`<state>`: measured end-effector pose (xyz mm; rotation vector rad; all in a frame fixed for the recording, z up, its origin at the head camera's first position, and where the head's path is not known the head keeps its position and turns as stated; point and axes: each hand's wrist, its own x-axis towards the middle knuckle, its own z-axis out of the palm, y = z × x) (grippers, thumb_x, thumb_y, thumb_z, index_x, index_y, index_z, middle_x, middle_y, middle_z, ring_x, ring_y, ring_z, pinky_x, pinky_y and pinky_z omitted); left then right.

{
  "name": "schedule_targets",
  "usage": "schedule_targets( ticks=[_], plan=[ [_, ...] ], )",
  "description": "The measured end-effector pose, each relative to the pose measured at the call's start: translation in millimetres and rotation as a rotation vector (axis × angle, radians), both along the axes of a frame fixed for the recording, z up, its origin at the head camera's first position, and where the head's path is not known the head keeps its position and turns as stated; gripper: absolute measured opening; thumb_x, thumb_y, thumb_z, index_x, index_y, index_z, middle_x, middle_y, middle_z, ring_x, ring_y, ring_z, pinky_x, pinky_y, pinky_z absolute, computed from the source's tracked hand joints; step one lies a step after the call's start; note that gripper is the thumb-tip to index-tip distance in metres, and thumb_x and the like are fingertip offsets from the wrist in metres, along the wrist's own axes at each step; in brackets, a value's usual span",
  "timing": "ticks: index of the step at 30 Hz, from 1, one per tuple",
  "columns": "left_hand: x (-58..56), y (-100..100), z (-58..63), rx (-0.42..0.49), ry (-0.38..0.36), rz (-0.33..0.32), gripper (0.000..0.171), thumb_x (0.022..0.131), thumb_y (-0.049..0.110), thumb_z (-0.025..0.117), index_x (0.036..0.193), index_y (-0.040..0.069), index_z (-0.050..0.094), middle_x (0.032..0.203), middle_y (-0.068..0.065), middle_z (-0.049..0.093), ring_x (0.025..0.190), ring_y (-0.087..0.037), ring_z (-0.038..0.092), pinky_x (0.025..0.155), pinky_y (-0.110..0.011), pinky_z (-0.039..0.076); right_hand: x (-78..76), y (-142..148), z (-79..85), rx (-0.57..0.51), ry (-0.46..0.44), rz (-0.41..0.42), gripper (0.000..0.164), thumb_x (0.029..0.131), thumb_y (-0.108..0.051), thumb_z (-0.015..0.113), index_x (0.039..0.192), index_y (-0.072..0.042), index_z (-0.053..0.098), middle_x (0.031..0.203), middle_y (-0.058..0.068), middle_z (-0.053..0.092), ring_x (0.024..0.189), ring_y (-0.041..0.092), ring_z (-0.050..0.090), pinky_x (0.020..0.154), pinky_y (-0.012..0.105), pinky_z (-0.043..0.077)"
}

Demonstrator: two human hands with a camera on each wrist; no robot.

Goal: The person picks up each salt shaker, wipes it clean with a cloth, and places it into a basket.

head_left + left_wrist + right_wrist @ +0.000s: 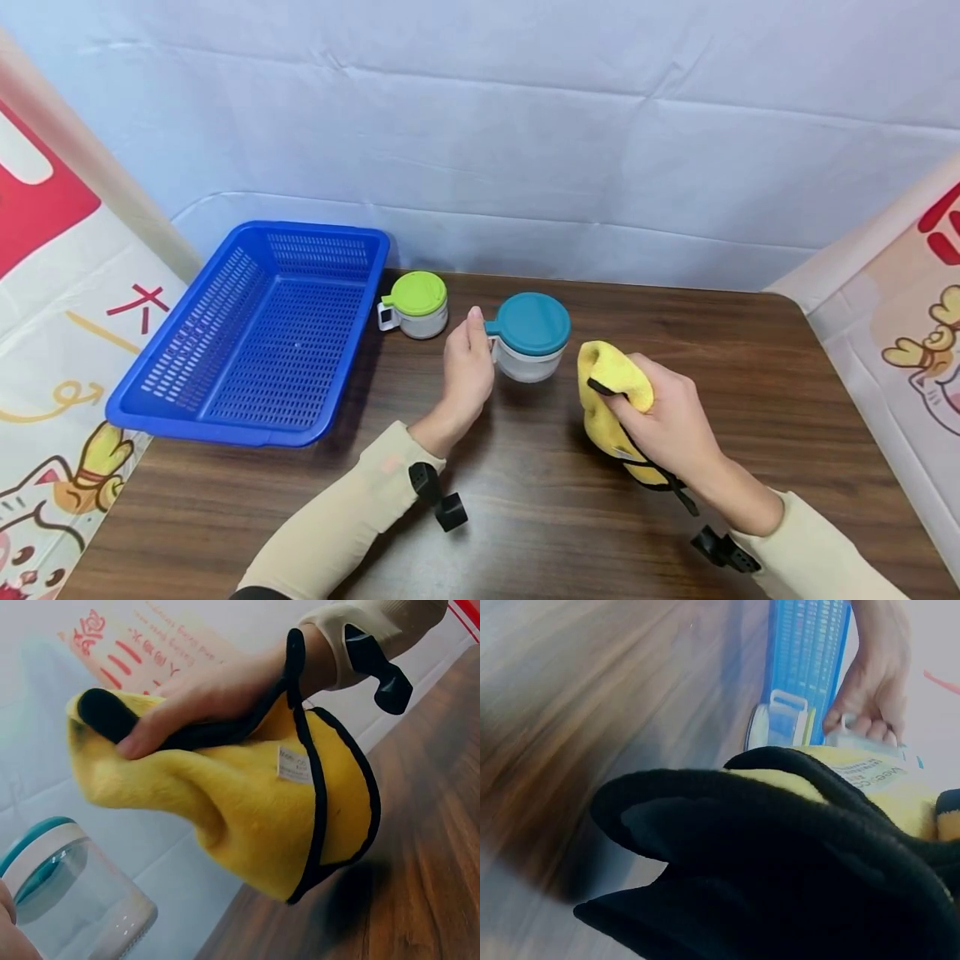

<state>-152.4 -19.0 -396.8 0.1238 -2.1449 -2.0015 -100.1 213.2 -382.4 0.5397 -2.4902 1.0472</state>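
My left hand point(468, 371) grips the handle of a clear seasoning jar point(528, 365) with a teal lid point(533, 323). In the left wrist view the jar point(97, 900) is at the lower left, and its glass looks see-through with a white band under the lid. To the right, my right hand point(671, 412) holds a bunched yellow cloth point(611, 417) with black edging, thumb pressed over a fold. A white label point(294, 764) shows on the cloth in the left wrist view. The cloth hangs beside the jar, apart from it.
A smaller jar point(423, 323) with a lime green lid point(418, 293) stands by the back edge of the wooden table point(525, 500). Left of it sits a blue plastic basket point(322, 435) with slotted walls. A pale cloth backdrop point(480, 150) rises behind the table.
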Motion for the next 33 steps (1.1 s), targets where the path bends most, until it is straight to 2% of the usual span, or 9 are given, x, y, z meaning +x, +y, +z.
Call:
schedule_targets(
  ticks=[6, 13, 19, 26, 33],
  plan=[
    [1.1, 6, 1.7, -0.03, 0.027, 0.011, 0.05, 0.112, 0.029, 0.036, 0.066, 0.011, 0.038, 0.058, 0.0, 0.035, 0.054, -0.017, 0.035, 0.056, -0.029, 0.03, 0.8, -18, 1.4, -0.002, 0.014, 0.077, 0.025, 0.078, 0.005, 0.075, 0.097, -0.012, 0.069, 0.075, -0.008, 0.057, 0.06, 0.007, 0.048, 0.052, 0.024, 0.042],
    [1.0, 9, 0.1, -0.026, 0.046, 0.023, 0.05, 0.112, 0.028, 0.036, 0.066, 0.011, 0.038, 0.057, 0.001, 0.034, 0.053, -0.016, 0.034, 0.056, -0.028, 0.03, -1.9, -40, -2.9, 0.053, 0.053, 0.117, 0.025, 0.077, -0.002, 0.077, 0.098, -0.013, 0.069, 0.079, -0.009, 0.058, 0.065, 0.007, 0.049, 0.057, 0.028, 0.045],
    [3.5, 12, 1.2, -0.004, 0.026, -0.027, 0.049, 0.113, 0.029, 0.034, 0.068, 0.011, 0.04, 0.06, -0.001, 0.036, 0.053, -0.016, 0.034, 0.054, -0.027, 0.03, -5.4, -52, -4.5, 0.058, 0.083, 0.089, 0.024, 0.079, -0.005, 0.077, 0.1, -0.01, 0.068, 0.078, -0.005, 0.057, 0.063, 0.008, 0.048, 0.055, 0.029, 0.045],
    [5.3, 15, 0.4, 0.033, 0.022, -0.043, 0.048, 0.113, 0.029, 0.033, 0.068, 0.012, 0.039, 0.062, -0.001, 0.037, 0.054, -0.016, 0.033, 0.056, -0.027, 0.031, -7.2, -59, -3.6, 0.057, 0.109, 0.047, 0.019, 0.08, -0.009, 0.079, 0.096, -0.009, 0.068, 0.074, -0.003, 0.057, 0.059, 0.009, 0.05, 0.053, 0.03, 0.046],
    [5.5, 18, -1.7, 0.062, 0.03, -0.061, 0.047, 0.113, 0.03, 0.033, 0.069, 0.013, 0.037, 0.062, 0.0, 0.034, 0.055, -0.015, 0.034, 0.057, -0.026, 0.033, -9.0, -66, -2.7, 0.084, 0.136, -0.004, 0.015, 0.079, -0.009, 0.078, 0.091, -0.01, 0.069, 0.069, -0.003, 0.054, 0.055, 0.008, 0.045, 0.049, 0.03, 0.042]
  ],
)
